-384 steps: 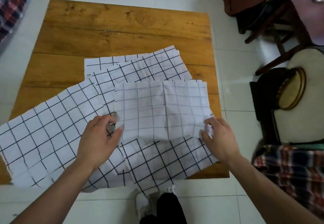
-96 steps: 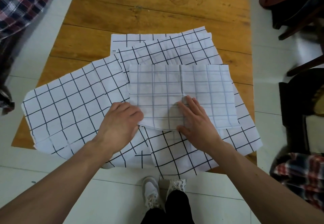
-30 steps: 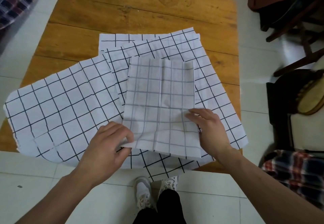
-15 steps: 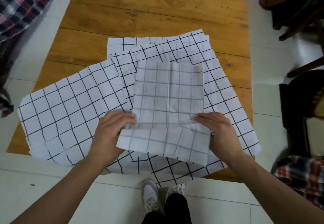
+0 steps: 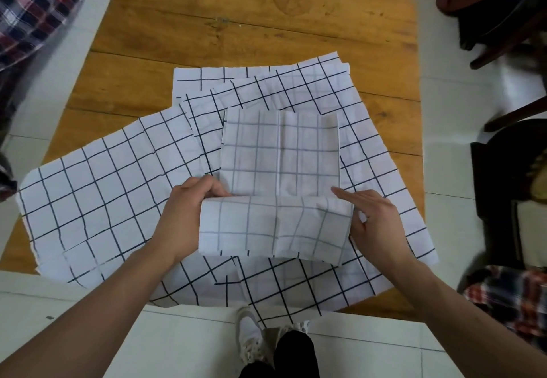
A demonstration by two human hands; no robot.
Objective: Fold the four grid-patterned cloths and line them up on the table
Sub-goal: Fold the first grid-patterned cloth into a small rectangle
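Left hand (image 5: pixel 189 215) and right hand (image 5: pixel 376 223) pinch the near flap of the half-folded white grid-patterned cloth (image 5: pixel 279 152), fingertips hidden beneath, atop 3 overlapping unfolded cloths (image 5: pixel 97 197) on the brown wooden surface (image 5: pixel 236 16).

Bare wood is showing across the far half of the brown wooden plank table (image 5: pixel 266 13), from the far left corner to the far right corner, and down a strip along the left edge. Three unfolded white cloths with black grid lines (image 5: pixel 97 200) are covering the middle and near part, overhanging the near edge. A partly folded white grid cloth (image 5: pixel 278 188) is lying on them near the near edge. Dark wooden chairs (image 5: pixel 503 31) are standing close beside the right edge.
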